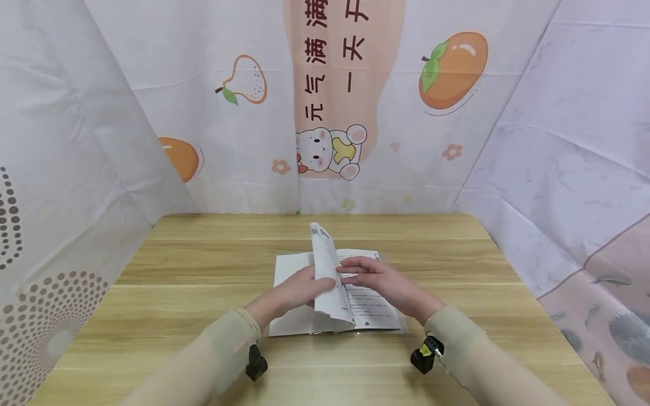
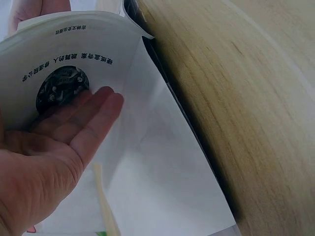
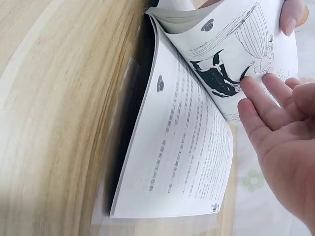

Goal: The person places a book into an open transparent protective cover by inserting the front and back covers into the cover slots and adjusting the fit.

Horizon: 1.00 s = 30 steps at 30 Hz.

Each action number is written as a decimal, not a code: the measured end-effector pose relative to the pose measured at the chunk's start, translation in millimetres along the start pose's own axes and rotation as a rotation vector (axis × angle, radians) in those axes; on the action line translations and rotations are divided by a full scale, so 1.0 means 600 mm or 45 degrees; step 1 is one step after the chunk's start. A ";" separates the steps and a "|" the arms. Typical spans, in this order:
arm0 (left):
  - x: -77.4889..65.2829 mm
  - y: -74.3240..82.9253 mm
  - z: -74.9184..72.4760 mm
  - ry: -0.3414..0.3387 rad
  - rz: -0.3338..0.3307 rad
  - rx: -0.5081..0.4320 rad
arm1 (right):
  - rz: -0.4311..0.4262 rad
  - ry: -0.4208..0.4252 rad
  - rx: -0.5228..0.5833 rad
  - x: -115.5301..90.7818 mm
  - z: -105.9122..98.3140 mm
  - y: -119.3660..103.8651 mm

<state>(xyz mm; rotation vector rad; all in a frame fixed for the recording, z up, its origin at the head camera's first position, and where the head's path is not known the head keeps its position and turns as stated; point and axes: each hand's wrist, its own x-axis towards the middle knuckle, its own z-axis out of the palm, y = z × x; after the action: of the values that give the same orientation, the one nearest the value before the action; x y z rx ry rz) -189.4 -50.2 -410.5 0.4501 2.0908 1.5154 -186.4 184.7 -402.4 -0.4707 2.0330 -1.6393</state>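
Note:
An open paperback book [image 1: 373, 318] lies on the table, with a bundle of its pages [image 1: 323, 256] standing up near the spine. My left hand [image 1: 295, 290] holds this bundle, its thumb on the right side and its fingers behind. In the left wrist view those fingers [image 2: 93, 118] lie along a page with a dark round picture. My right hand [image 1: 388, 285] reaches in from the right, fingers extended. Its fingertips [image 3: 251, 83] are right at a page with a black-and-white drawing. Below them, a flat page of printed text [image 3: 182, 142] faces up.
The wooden table [image 1: 203, 304] extends around the book on all sides. A clear plastic cover edge [image 3: 104, 204] sticks out under the book. Behind the table hangs a printed cloth [image 1: 244, 129], with more cloth at both sides. Each wrist wears a small black camera [image 1: 256, 362].

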 end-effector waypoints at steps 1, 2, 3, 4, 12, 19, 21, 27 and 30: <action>0.001 -0.001 0.000 0.013 0.004 0.007 | -0.002 0.005 0.002 0.000 -0.001 0.000; 0.001 -0.002 -0.001 0.028 0.013 0.021 | -0.007 0.013 0.004 0.001 -0.001 0.001; 0.001 -0.003 -0.001 0.045 0.016 0.032 | -0.017 0.021 0.004 0.002 -0.001 0.002; 0.001 -0.003 -0.001 0.060 0.019 0.045 | -0.022 0.029 0.007 0.002 -0.002 0.003; -0.004 -0.007 -0.009 0.122 0.023 0.094 | 0.039 0.211 -0.312 0.005 -0.011 0.024; -0.007 -0.012 -0.018 0.108 0.008 0.094 | -0.029 0.283 -0.865 0.007 -0.016 0.042; -0.007 -0.015 -0.021 0.104 0.003 0.092 | -0.039 0.277 -0.957 0.006 -0.017 0.046; -0.008 -0.022 -0.031 0.112 -0.012 0.098 | -0.033 0.215 -1.012 0.002 -0.023 0.062; -0.010 -0.024 -0.036 0.112 -0.008 0.098 | -0.023 0.199 -1.030 0.001 -0.025 0.067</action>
<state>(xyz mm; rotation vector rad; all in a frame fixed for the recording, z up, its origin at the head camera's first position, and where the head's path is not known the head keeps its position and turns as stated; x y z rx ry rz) -196.8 -74.8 -417.7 0.4113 2.2221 1.4803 -194.1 205.2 -439.4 -0.6346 2.7728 -0.8085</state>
